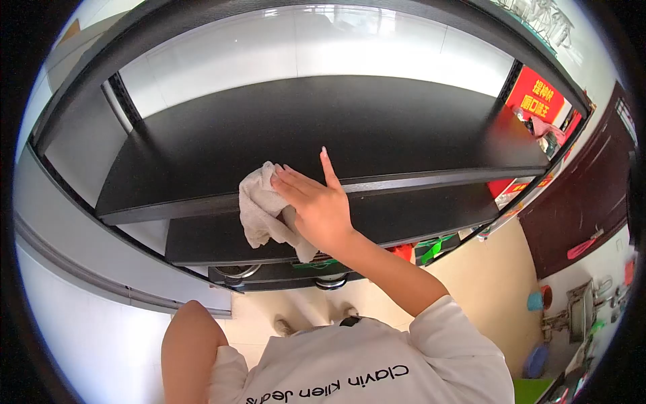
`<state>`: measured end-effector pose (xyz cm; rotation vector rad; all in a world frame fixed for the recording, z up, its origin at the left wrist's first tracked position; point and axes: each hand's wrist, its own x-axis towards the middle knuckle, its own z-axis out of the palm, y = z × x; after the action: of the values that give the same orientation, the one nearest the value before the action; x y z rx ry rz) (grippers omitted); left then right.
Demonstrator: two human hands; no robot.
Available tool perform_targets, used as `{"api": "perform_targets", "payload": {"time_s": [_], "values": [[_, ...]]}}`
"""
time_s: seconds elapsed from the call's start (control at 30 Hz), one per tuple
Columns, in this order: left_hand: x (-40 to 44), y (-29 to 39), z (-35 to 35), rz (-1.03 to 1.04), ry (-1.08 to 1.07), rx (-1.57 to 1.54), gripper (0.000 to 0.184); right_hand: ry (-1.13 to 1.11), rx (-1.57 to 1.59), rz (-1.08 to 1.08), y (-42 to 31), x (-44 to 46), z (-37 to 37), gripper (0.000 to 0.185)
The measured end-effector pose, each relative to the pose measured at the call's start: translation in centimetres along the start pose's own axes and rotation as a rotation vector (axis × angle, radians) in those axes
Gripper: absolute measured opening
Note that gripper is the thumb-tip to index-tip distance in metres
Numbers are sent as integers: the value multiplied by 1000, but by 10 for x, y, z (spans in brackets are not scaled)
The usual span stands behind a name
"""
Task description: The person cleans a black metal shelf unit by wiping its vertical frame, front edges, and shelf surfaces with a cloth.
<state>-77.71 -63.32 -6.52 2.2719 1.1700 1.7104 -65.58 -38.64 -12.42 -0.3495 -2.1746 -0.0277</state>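
My right hand [319, 205] is on a crumpled light grey cloth [259, 205] at the front edge of a black shelf board [323, 121]. Several fingers lie over the cloth, while one finger stretches away from it above the board. Part of the cloth hangs down in front of the edge. Of my left arm [192, 350], only the bent part near the elbow shows at the lower left; my left hand is out of sight.
A lower black board [417, 215] runs below the upper one. Red packages [535, 97] stand beyond the shelf's right side. Under the boards are a green item [434, 249] and a round metal object [331, 281]. A dark door [579, 195] is at the right.
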Motion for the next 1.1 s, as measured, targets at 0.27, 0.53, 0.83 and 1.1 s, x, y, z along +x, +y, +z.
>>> {"api": "perform_targets", "payload": {"time_s": [0.27,0.53,0.83,1.1], "values": [[26,1,70,-39,-50,56,84,20,36,-35,32,-11,-27,36],[33,-83,121,-259,-44,574,94,-43,98,-79,22,-3,-28,37],[-31,-191,61,-218,156,1121,80,-48,94,-87,-29,32,33,40],[-32,-180,-101,-296,73,1085,97,-18,116,-90,-106,80,115,42]]}}
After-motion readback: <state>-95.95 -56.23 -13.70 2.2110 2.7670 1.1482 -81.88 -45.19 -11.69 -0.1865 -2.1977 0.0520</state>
